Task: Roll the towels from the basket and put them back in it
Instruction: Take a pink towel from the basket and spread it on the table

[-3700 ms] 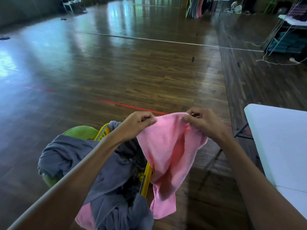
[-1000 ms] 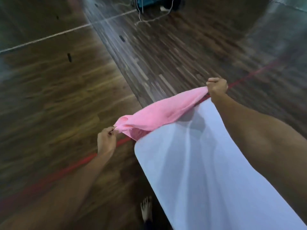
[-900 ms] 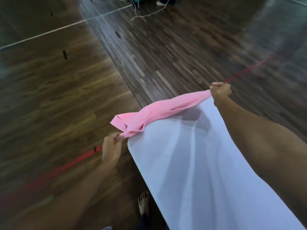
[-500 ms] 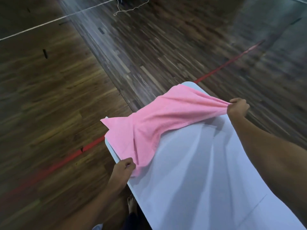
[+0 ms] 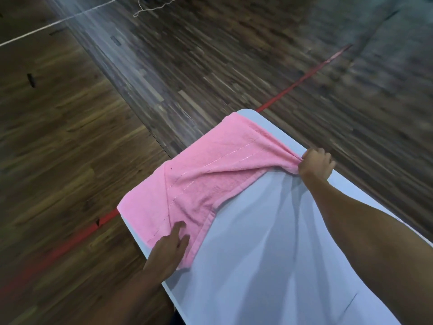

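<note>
Pink towel [image 5: 210, 179] spread over the end of a white table [image 5: 269, 254].
The right hand [image 5: 315, 166] pinches one bunched corner at the table's edge; the left hand [image 5: 169, 246] rests unclenched on the near corner, fingers straight.

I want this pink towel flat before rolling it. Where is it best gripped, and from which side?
Probably the pink towel by its near left corner, come at from the table edge on the left: it lies flat there under the left hand, while the right hand pinches the bunched right corner.
</note>
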